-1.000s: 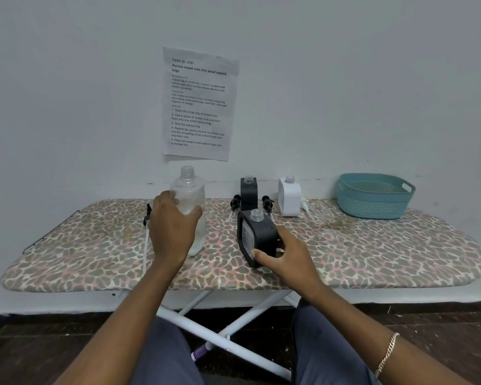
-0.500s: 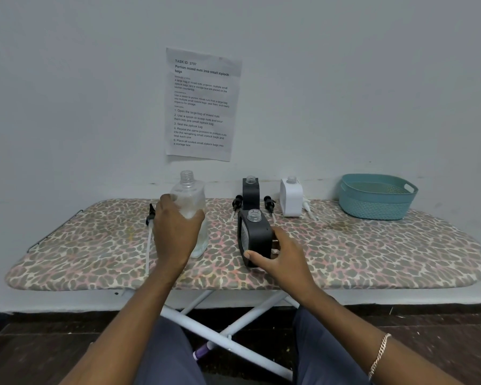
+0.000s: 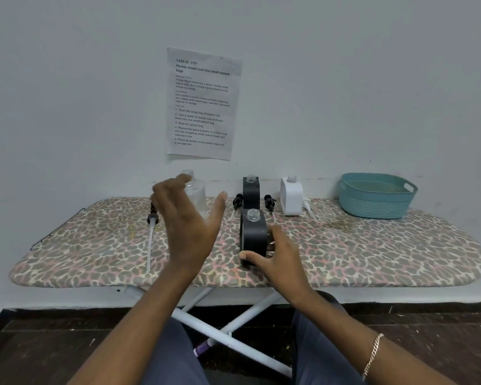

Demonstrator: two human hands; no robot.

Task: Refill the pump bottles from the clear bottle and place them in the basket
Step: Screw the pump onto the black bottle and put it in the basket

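The left hand (image 3: 189,226) hangs open, fingers spread, in front of the clear bottle (image 3: 197,198) at the rear of the ironing board (image 3: 372,251), apparently not touching it. The right hand (image 3: 278,259) grips the near black pump bottle (image 3: 254,232) low down, thumb in front. This bottle, the rear black bottle (image 3: 251,190) and the white bottle (image 3: 290,195) stand uncapped, with pump heads (image 3: 269,202) lying alongside. No bottle shows in the basket (image 3: 372,207), far right. Assessment: early stage. Filling, recapping and basketing remain.
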